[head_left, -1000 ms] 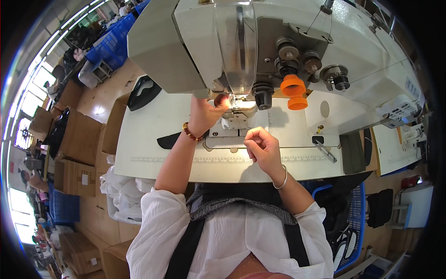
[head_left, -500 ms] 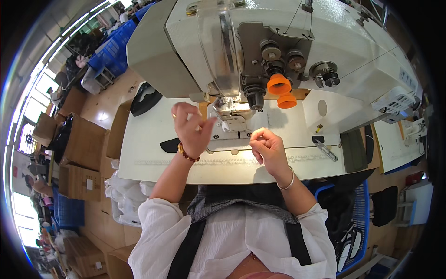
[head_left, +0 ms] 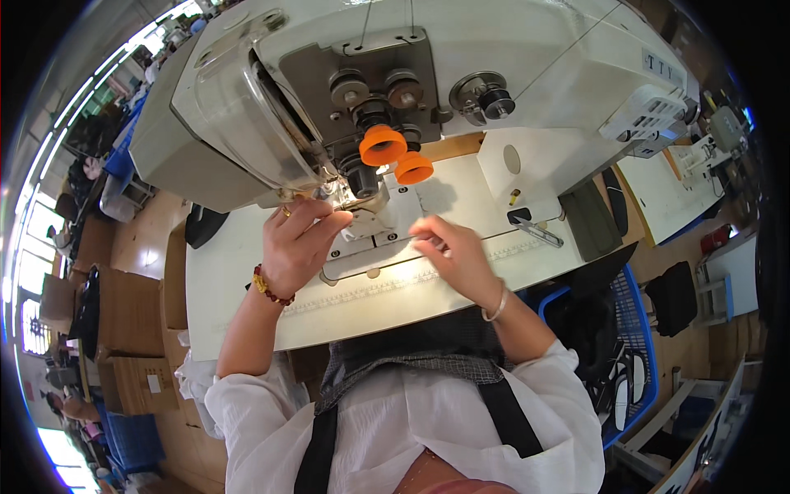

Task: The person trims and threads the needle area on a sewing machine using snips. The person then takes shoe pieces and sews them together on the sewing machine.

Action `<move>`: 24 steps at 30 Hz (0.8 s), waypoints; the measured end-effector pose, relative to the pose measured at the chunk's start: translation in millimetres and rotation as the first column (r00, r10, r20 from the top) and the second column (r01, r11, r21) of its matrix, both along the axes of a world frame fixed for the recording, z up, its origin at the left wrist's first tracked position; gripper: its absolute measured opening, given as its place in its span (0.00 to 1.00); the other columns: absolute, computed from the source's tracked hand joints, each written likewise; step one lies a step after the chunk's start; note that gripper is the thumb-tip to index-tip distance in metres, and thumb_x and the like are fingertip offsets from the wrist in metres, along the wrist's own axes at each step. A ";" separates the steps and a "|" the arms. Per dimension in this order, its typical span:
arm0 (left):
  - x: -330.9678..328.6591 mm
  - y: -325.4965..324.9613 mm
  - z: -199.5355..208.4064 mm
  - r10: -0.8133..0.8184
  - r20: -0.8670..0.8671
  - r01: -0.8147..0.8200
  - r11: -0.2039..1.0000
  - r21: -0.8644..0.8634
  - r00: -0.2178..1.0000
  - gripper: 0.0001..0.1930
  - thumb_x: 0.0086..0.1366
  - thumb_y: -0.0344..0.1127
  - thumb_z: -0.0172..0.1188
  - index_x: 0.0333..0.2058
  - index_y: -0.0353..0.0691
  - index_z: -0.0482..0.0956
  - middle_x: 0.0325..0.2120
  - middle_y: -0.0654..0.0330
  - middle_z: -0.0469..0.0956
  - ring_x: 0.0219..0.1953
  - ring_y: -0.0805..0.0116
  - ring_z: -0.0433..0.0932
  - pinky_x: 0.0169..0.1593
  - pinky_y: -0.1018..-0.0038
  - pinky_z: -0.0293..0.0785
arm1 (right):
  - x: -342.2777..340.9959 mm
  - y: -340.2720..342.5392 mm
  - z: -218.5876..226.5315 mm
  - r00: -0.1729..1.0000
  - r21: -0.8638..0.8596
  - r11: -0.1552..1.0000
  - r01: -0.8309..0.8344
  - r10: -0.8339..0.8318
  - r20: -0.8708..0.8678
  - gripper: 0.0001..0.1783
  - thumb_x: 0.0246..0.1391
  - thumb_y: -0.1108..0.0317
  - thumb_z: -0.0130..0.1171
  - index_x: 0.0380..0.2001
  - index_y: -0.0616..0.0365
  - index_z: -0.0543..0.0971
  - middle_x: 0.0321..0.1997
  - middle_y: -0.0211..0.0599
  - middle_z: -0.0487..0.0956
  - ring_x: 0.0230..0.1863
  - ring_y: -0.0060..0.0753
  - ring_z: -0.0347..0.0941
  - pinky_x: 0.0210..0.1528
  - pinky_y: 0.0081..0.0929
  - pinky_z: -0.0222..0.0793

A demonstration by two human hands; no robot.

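A large white sewing machine (head_left: 568, 58) stands over the pale table (head_left: 329, 329). My left hand (head_left: 300, 243) is raised at the left side of its needle area, beside the metal work clamp (head_left: 368, 224). Its fingers are bent and drawn together; whatever lies between them is too small to make out. In front of the clamp and to its right, my right hand (head_left: 454, 257) hovers over the table with thumb and fingertips pinched. Any thread there cannot be seen. Orange-rimmed tension knobs (head_left: 383, 146) sit above, on the machine's face.
Small metal snips (head_left: 539, 233) and folded olive cloth (head_left: 589, 224) lie on the table's right. A ruler strip (head_left: 387, 286) runs along the front. A blue basket (head_left: 644, 342) with dark pieces stands at lower right, cardboard boxes (head_left: 132, 317) at left.
My view has turned, so the machine sits further left. My left hand has come up to the needle area, its fingers drawing together. My right hand remains pinched in front of the clamp.
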State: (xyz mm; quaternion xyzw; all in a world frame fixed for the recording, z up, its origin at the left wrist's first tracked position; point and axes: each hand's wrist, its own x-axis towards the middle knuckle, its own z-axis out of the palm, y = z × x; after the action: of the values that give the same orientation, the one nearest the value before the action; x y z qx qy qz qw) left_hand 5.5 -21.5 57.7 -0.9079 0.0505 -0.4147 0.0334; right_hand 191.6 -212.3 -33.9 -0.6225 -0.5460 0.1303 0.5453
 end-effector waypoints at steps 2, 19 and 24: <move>-2.9 2.9 -0.9 -0.013 0.009 0.013 1.000 -0.002 1.000 0.17 0.44 0.22 0.71 0.36 0.42 0.86 0.30 0.63 0.76 0.30 0.63 0.77 0.31 0.69 0.76 | 23.1 -26.8 -15.6 0.783 -0.030 0.926 0.377 -0.301 0.545 0.06 0.46 0.69 0.64 0.30 0.55 0.80 0.33 0.35 0.78 0.39 0.42 0.76 0.41 0.40 0.73; -8.8 2.5 -15.5 0.096 0.106 -0.104 0.991 0.081 0.990 0.16 0.43 0.26 0.69 0.34 0.45 0.82 0.36 0.65 0.77 0.37 0.64 0.78 0.33 0.70 0.78 | 41.1 -45.2 -20.6 0.912 -0.146 0.916 0.374 -0.334 0.239 0.10 0.63 0.69 0.56 0.47 0.54 0.79 0.33 0.40 0.81 0.27 0.41 0.78 0.33 0.32 0.74; -10.0 0.5 -15.9 0.134 0.125 -0.146 0.984 0.100 0.983 0.15 0.44 0.27 0.69 0.35 0.45 0.83 0.38 0.65 0.77 0.39 0.64 0.78 0.35 0.70 0.78 | -6.9 7.5 35.9 0.941 0.008 0.985 0.174 -0.168 0.294 0.15 0.53 0.60 0.69 0.41 0.51 0.79 0.29 0.31 0.78 0.27 0.31 0.77 0.28 0.25 0.70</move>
State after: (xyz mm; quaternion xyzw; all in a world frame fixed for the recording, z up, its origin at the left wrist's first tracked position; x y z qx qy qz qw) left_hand -4.5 -21.0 41.8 -0.8801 0.0070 -0.4606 0.1148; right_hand 184.7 -204.8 2.0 -0.6849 -0.5635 -0.0064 0.4619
